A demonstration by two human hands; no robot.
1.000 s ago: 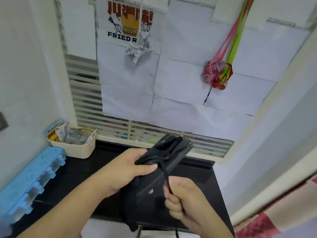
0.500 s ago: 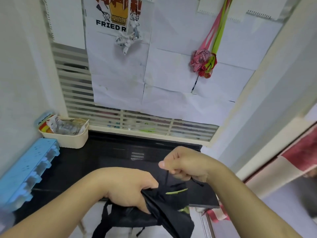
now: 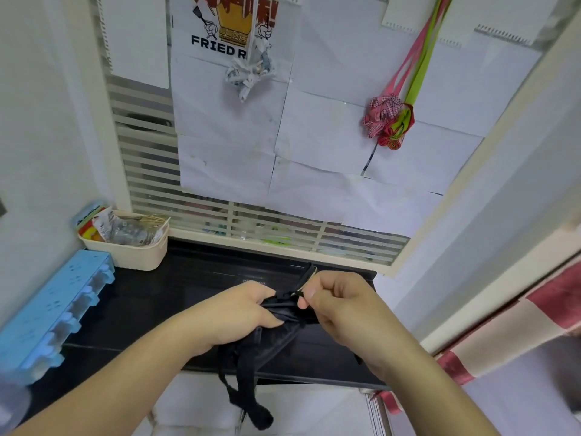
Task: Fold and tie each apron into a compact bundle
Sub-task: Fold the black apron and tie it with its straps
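With our left hand (image 3: 239,313) gripping the bunched black fabric apron (image 3: 279,313) and our right hand (image 3: 338,305) pinching its thin black strap (image 3: 303,280), slack could loosen the bundle.

A black tabletop (image 3: 195,278) runs below the slatted window, its front edge ending above pale floor. At its ten o'clock corner stands a cream basket (image 3: 132,253) stuffed with crumpled packets, and just beside that, along the nine o'clock edge, lies a long light-blue plastic rack (image 3: 47,313), its near end reaching toward eight o'clock
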